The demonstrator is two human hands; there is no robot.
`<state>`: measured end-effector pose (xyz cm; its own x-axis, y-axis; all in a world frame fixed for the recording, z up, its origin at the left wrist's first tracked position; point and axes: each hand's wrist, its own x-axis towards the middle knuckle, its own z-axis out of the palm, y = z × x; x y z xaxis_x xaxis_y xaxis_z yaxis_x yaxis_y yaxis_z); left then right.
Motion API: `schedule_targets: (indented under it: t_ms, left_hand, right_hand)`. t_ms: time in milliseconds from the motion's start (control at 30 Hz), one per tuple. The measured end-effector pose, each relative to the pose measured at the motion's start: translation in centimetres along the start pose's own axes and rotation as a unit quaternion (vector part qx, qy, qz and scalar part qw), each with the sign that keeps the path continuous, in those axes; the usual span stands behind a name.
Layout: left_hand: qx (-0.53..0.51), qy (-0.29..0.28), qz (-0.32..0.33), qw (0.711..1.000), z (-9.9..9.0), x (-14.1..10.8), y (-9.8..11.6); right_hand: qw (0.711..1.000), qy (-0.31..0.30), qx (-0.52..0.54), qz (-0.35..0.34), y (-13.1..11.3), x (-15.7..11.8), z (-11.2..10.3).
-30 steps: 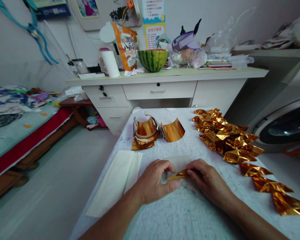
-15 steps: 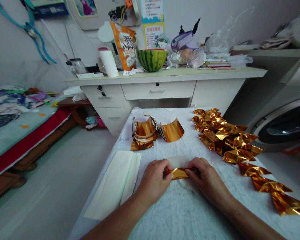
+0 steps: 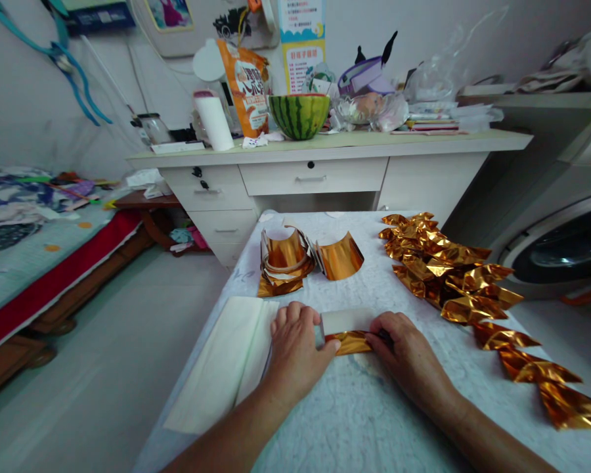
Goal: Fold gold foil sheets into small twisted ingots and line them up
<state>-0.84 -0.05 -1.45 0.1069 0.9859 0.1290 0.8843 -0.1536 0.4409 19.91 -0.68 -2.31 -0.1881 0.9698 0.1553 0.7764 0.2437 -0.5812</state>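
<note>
Gold foil [image 3: 352, 343] — right hand [image 3: 408, 355] pinching one end, left hand [image 3: 298, 338] spread at the other

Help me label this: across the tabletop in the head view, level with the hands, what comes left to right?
White paper, left hand, gold foil strip, right hand, crinkled gold foil pieces.

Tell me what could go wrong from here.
The gold foil might crease crookedly if the right hand, pinching its right end, slips. The left hand, close to the white paper, could drag it. The foil bundles lie along the right edge of the table; a bump could knock some off.
</note>
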Motion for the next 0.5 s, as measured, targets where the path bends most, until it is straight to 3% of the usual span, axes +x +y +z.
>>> schedule_targets:
  t_ms: [500]
  left_hand:
    - [-0.076,-0.038,-0.031,0.996,-0.22,0.64,0.08]
  right_hand:
    - [1.000,0.004,0.009,0.006,0.18,-0.05,0.13]
